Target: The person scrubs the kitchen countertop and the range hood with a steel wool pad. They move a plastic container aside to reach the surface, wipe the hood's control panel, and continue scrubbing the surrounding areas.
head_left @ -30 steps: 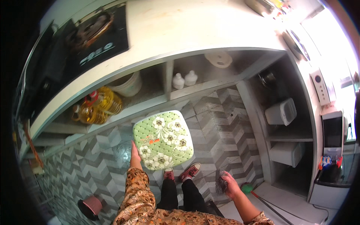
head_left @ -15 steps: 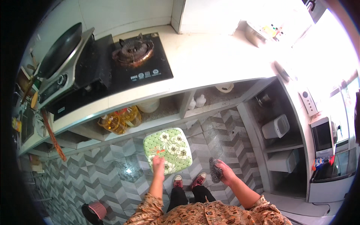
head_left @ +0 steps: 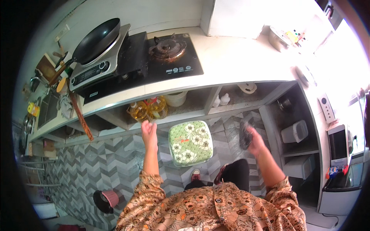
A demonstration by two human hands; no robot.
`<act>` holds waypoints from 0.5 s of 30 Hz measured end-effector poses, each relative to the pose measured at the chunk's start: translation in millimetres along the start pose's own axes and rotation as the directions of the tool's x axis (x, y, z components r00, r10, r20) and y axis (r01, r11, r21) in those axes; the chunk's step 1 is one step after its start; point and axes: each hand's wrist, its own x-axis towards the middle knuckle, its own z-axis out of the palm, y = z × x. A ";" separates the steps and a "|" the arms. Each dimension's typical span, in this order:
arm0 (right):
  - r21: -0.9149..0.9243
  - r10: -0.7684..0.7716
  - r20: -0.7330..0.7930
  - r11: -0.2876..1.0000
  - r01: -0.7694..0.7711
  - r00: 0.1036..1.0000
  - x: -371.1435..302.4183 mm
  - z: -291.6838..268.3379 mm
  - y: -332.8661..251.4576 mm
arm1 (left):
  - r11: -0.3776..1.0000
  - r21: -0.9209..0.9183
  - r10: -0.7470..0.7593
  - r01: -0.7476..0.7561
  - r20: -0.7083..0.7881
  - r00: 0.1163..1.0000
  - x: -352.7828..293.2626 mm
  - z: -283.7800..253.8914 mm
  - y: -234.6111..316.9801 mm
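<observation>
My right hand (head_left: 256, 143) grips a dark grey steel wool scrubber (head_left: 245, 134), smeared by motion, out over the tiled floor on the right. My left hand (head_left: 149, 135) is raised with its fingers apart and nothing visible in them. Beyond its fingertips, yellow oil bottles (head_left: 148, 109) stand on the shelf under the counter. Between my hands, lower down, is a square stool (head_left: 190, 142) with a green flowered top. Neither hand touches it.
The counter holds a gas burner (head_left: 168, 48) and a black wok (head_left: 96, 41) on an induction cooker (head_left: 92, 71). A brown stick (head_left: 81, 117) juts past the counter edge. A pink bin (head_left: 110, 198) stands at lower left. Open shelves (head_left: 296, 150) and a microwave (head_left: 339, 142) line the right.
The view has swung left, so the stove and stool appear farther right. My left hand has moved off the stool toward the counter. My right hand has risen with the scrubber; my right knee is raised.
</observation>
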 end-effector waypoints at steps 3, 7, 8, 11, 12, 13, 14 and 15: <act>-0.031 -0.084 0.087 0.996 0.087 0.993 10.0 18.9 -44.6 | 0.986 0.031 0.164 -0.164 0.001 0.986 21.8 -11.4 37.1; 0.025 -0.179 0.186 0.984 0.177 0.966 43.6 31.0 -102.6 | 0.831 0.374 0.402 -0.411 0.107 0.909 58.2 10.0 100.9; 0.039 -0.191 0.186 0.982 0.187 0.964 47.4 34.4 -104.7 | 0.723 0.497 0.456 -0.480 0.177 0.872 66.1 13.9 106.1; 0.064 -0.224 0.222 0.975 0.215 0.949 72.8 55.3 -123.2 | 0.399 0.743 0.414 -0.536 0.376 0.829 79.3 31.1 107.6; 0.061 -0.180 0.214 0.983 0.171 0.960 85.2 60.5 -125.0 | 0.336 0.781 0.350 -0.527 0.416 0.839 86.1 32.2 102.1; 0.074 -0.184 0.198 0.982 0.172 0.963 96.8 66.3 -128.7 | 0.264 0.780 0.326 -0.567 0.481 0.814 91.8 39.3 96.2; 0.086 -0.186 0.184 0.981 0.173 0.965 108.7 75.2 -133.9 | 0.190 0.774 0.298 -0.604 0.541 0.787 98.1 46.3 93.3; 0.058 -0.200 0.165 0.980 0.193 0.966 116.7 84.1 -141.1 | 0.114 0.774 0.296 -0.623 0.572 0.765 104.6 52.7 89.0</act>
